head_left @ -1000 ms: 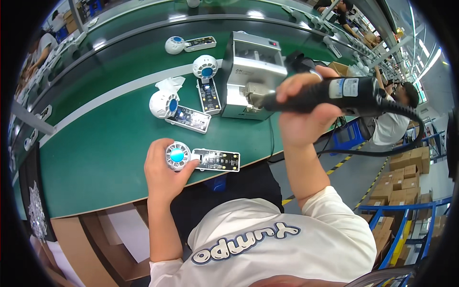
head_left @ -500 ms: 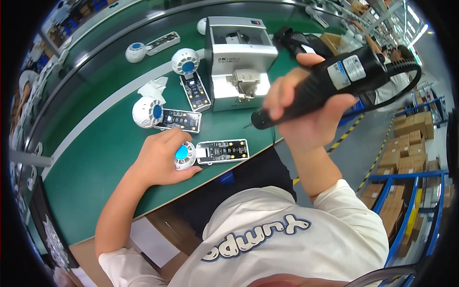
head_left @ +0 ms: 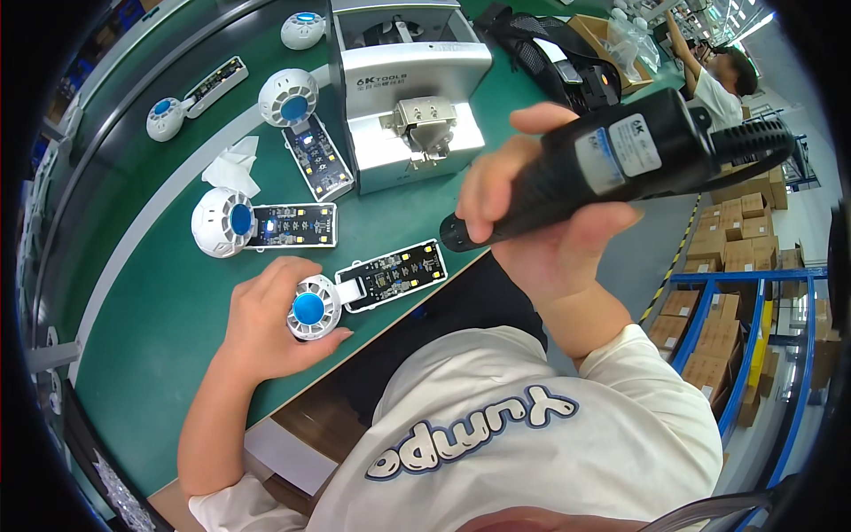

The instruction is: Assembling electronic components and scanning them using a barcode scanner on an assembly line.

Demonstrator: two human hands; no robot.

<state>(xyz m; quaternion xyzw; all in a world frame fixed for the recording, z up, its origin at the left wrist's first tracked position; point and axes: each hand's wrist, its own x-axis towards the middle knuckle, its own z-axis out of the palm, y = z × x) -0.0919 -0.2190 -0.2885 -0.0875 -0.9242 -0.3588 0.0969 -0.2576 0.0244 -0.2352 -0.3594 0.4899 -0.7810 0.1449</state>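
Note:
My left hand [head_left: 261,324] is closed round the white vented head of a small device [head_left: 316,306], with a blue disc at its centre. Joined to that head is a white tray with a black circuit board [head_left: 396,277], lying near the table's front edge. In my right hand [head_left: 554,253] is a black electric screwdriver [head_left: 638,146], held above the table with its nose pointing left, just beyond the board's right end. I cannot make out a bit at its nose. Beside my left hand lies a similar device [head_left: 223,222], and another [head_left: 291,97] sits behind it.
A silver screw feeder [head_left: 417,71] stands behind the board. Further left are another device [head_left: 165,120] and a crumpled white tissue [head_left: 232,166]. A black mesh bag [head_left: 541,62] and an open carton [head_left: 612,53] lie at the back right. Another person [head_left: 722,84] is beyond; shelves hold boxes [head_left: 714,328].
The view has shifted, so the feeder and devices appear further left. The held device has turned slightly, its board end now tilting away from me. The screwdriver is still in my right hand.

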